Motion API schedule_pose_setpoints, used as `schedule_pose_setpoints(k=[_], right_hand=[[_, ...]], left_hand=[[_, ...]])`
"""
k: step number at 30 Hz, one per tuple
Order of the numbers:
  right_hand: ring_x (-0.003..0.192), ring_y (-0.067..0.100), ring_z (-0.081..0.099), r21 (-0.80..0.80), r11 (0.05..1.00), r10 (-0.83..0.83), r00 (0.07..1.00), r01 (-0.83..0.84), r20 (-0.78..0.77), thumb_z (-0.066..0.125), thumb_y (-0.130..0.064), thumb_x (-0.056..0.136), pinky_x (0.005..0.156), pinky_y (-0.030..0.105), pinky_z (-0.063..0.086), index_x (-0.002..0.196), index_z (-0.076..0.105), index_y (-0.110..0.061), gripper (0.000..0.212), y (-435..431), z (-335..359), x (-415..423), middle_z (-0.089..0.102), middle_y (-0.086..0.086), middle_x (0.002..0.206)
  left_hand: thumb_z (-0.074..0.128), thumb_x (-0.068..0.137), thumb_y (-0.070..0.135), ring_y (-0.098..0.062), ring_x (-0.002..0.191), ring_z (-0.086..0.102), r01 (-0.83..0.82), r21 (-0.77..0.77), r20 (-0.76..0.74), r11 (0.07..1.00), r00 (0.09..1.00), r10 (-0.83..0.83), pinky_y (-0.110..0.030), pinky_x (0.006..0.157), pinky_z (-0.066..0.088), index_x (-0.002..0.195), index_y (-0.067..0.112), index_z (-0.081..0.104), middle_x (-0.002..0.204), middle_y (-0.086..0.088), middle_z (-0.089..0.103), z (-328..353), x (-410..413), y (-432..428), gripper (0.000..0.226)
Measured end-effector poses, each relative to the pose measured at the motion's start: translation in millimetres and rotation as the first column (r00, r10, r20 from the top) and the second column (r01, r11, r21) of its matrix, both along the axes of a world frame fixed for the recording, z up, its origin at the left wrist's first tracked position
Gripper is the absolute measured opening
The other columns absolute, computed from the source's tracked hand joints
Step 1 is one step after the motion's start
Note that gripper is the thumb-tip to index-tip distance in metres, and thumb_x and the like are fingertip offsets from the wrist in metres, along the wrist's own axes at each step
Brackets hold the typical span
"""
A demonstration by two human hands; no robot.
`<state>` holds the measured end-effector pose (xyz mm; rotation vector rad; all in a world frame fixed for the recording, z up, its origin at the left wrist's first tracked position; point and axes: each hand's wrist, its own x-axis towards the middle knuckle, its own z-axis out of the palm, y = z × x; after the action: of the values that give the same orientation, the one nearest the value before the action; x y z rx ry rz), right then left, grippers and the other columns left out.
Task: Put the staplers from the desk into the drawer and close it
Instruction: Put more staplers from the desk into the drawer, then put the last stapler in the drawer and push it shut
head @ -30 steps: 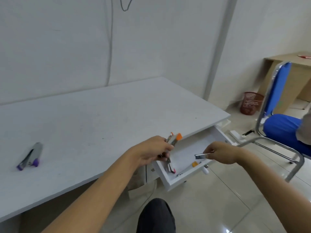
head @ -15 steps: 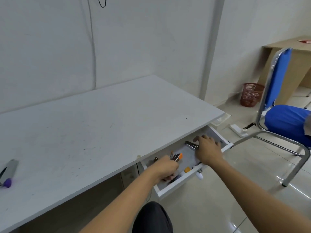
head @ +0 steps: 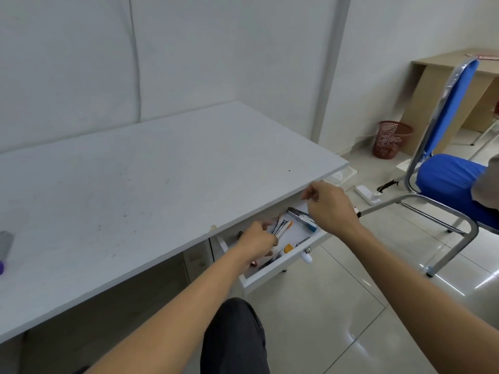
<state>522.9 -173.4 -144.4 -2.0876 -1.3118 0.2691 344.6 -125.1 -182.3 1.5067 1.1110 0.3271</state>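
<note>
The left hand point(head: 256, 240) is seen inside the open drawer point(head: 272, 276), its fingers clenched on an orange-tipped stapler point(head: 282, 227) whose long axis runs toward the far right. Just beyond, a blue-ended stapler point(head: 302, 218) lies slanted, pointing near right. The right hand point(head: 330, 207) is held above it, fingers released. At the worktop's point(head: 135, 184) left edge a purple-tipped stapler point(head: 4, 249) is left

Both forearms reach forward; the left hand point(head: 256, 240) is curled low, the right hand point(head: 330, 209) raised with fingers point(head: 307, 194) loosely bent.
</note>
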Motion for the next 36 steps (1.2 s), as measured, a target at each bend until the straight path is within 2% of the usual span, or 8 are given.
schedule_pose_setpoints(k=[5, 9, 15, 22, 26, 29, 33, 36], right_hand=[[0.066, 0.01, 0.063, 0.012, 0.989, 0.147, 0.986, -0.146, -0.084, 0.041, -0.011, 0.071, 0.056, 0.032, 0.05, 0.075, 0.063, -0.033, 0.031, 11, 17, -48, 0.067, -0.011, 0.074], [0.075, 0.008, 0.065, 0.025, 0.965, 0.264, 0.959, -0.263, -0.102, 0.046, -0.013, 0.08, 0.06, 0.027, 0.051, 0.078, 0.065, -0.033, 0.027, 23, 19, -95, 0.069, -0.011, 0.085], [0.078, 0.004, 0.063, 0.055, 0.907, 0.421, 0.895, -0.417, -0.148, 0.046, -0.016, 0.081, 0.062, 0.02, 0.045, 0.082, 0.065, -0.032, 0.025, 52, 27, -196, 0.069, -0.014, 0.089], [0.087, 0.006, 0.061, 0.015, 0.808, 0.585, 0.8, -0.589, -0.131, 0.051, -0.015, 0.083, 0.071, 0.021, 0.047, 0.097, 0.065, -0.027, 0.023, 81, 29, -310, 0.066, -0.01, 0.098], [0.1, 0.015, 0.059, -0.083, 0.741, 0.66, 0.745, -0.667, -0.096, 0.055, -0.019, 0.086, 0.085, 0.027, 0.046, 0.119, 0.058, -0.022, 0.034, 92, 25, -371, 0.058, 0.001, 0.123], [0.119, 0.026, 0.053, -0.134, 0.658, 0.736, 0.671, -0.741, -0.091, 0.057, -0.026, 0.087, 0.098, 0.037, 0.043, 0.14, 0.04, -0.03, 0.056, 96, 22, -416, 0.038, 0.007, 0.146], [0.141, 0.037, 0.028, -0.266, 0.614, 0.787, 0.601, -0.743, 0.138, 0.046, -0.041, 0.092, 0.109, 0.055, 0.026, 0.152, 0.011, -0.048, 0.07, 107, 14, -464, 0.007, 0.003, 0.166], [0.138, 0.033, 0.032, -0.304, 0.639, 0.765, 0.541, -0.707, 0.35, 0.031, -0.051, 0.096, 0.105, 0.052, 0.028, 0.151, 0.021, -0.044, 0.057, 110, 4, -479, 0.016, 0.001, 0.165]], left_hand=[[0.057, 0.088, 0.014, -0.004, 0.093, 0.068, 0.155, 0.08, 0.038, 0.985, 0.987, -0.159, -0.022, 0.071, 0.055, 0.12, 0.024, 0.059, 0.113, 0.008, 0.067, 37, -43, -6, 0.033], [0.057, 0.091, 0.017, -0.004, 0.085, 0.071, 0.121, 0.168, 0.073, 0.978, 0.988, -0.134, -0.017, 0.066, 0.054, 0.116, 0.024, 0.063, 0.105, 0.01, 0.072, 64, -99, -3, 0.026], [0.055, 0.091, 0.017, -0.005, 0.088, 0.069, -0.12, 0.317, 0.032, 0.941, 0.993, 0.116, -0.028, 0.077, 0.057, 0.107, 0.027, 0.066, 0.1, 0.012, 0.073, 84, -207, 8, 0.022], [0.055, 0.092, 0.013, -0.006, 0.092, 0.067, -0.367, 0.379, 0.033, 0.849, 0.923, 0.384, -0.026, 0.076, 0.056, 0.108, 0.026, 0.066, 0.101, 0.012, 0.071, 86, -324, 14, 0.024], [0.055, 0.092, 0.013, -0.007, 0.097, 0.063, -0.485, 0.393, 0.043, 0.781, 0.858, 0.511, -0.024, 0.075, 0.054, 0.107, 0.026, 0.065, 0.103, 0.011, 0.069, 81, -377, 16, 0.023], [0.057, 0.09, 0.014, -0.008, 0.101, 0.061, -0.587, 0.383, 0.079, 0.713, 0.79, 0.608, -0.035, 0.086, 0.054, 0.107, 0.026, 0.064, 0.108, 0.01, 0.066, 73, -407, 18, 0.022], [0.06, 0.088, 0.019, -0.01, 0.102, 0.057, -0.691, 0.4, 0.09, 0.602, 0.684, 0.724, -0.029, 0.081, 0.045, 0.121, 0.024, 0.053, 0.124, 0.007, 0.056, 58, -429, 19, 0.033], [0.062, 0.088, 0.022, -0.014, 0.106, 0.051, -0.695, 0.406, 0.05, 0.594, 0.665, 0.745, -0.028, 0.083, 0.041, 0.129, 0.021, 0.048, 0.129, 0.003, 0.051, 50, -435, 22, 0.043]])
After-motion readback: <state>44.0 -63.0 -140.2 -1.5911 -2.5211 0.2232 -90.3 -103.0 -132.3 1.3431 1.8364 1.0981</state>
